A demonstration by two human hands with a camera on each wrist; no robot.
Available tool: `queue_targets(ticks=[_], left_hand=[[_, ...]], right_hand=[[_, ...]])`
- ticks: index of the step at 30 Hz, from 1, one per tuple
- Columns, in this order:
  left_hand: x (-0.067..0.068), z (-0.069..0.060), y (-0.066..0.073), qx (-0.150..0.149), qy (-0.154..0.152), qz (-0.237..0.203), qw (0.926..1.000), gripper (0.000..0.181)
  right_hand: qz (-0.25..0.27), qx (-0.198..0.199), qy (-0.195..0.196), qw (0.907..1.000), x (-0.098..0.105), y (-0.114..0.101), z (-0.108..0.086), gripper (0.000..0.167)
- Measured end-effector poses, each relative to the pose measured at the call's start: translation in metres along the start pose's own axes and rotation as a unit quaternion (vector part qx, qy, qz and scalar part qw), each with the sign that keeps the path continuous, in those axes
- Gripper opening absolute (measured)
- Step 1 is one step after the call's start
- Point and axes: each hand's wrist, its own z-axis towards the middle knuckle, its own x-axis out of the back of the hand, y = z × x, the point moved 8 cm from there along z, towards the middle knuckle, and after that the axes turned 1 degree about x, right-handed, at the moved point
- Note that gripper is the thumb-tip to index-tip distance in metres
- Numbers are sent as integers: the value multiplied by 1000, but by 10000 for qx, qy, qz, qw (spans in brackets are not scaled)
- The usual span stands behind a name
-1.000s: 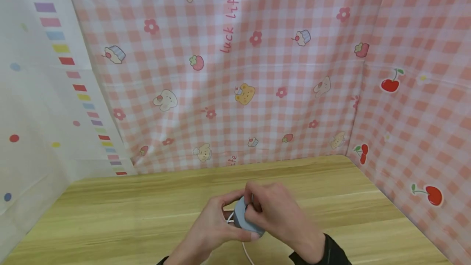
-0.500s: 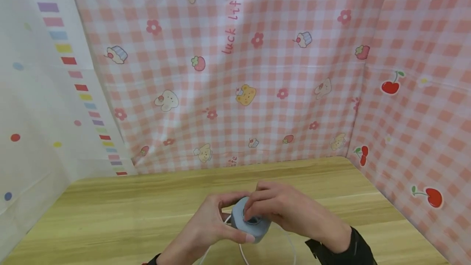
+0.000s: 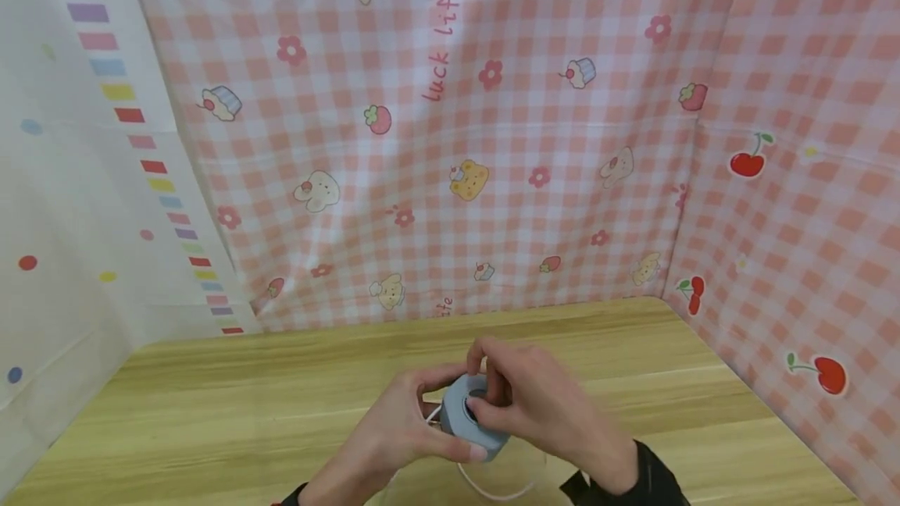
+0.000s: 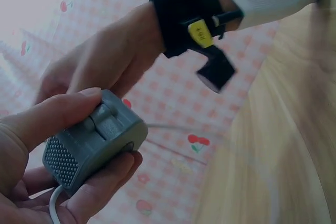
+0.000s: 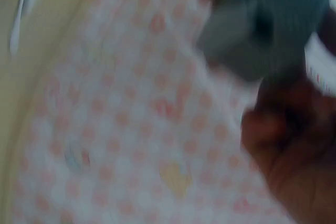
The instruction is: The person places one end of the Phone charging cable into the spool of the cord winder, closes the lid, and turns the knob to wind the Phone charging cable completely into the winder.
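Note:
My left hand point(image 3: 397, 422) holds a blue-grey cable winder point(image 3: 457, 418) above the table, thumb on one side and fingers on the other. In the left wrist view the winder point(image 4: 105, 137) shows a dotted grip panel, and a white cable point(image 4: 54, 203) leaves its lower end. My right hand point(image 3: 544, 400) has its curled thumb and index finger at the round recess in the winder's face; the fingertips are partly hidden there. A length of cable point(image 3: 492, 496) hangs below. The right wrist view is blurred, with the winder point(image 5: 283, 30) above the right hand point(image 5: 294, 145).
The wood-grain table point(image 3: 211, 412) spreads around both hands. Pink checked cloth point(image 3: 422, 217) hangs behind it, with more cloth on the right. A white dotted sheet point(image 3: 70, 217) borders the left side.
My right hand's fingers have moved round over the winder's face, and the wrist has swung right and back left. The hanging cable has shifted. My left hand keeps its hold nearly in place.

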Motion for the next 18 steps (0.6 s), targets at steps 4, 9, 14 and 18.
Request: queue_targets(ticks=[4, 9, 14, 18], left_hand=[[2, 0, 4, -93, 101, 138, 9998, 69], [6, -2, 7, -136, 199, 402, 9989, 69], [7, -2, 9, -148, 71, 422, 9990, 67], [5, -2, 5, -30, -73, 312, 9995, 66]], right_hand=[[338, -902, 385, 9946, -4, 5, 0, 22], [598, -29, 43, 9982, 4, -5, 1, 15], [208, 1410, -420, 9889, 12, -20, -3, 22], [-424, 1847, -467, 9808, 10, -26, -5, 18]])
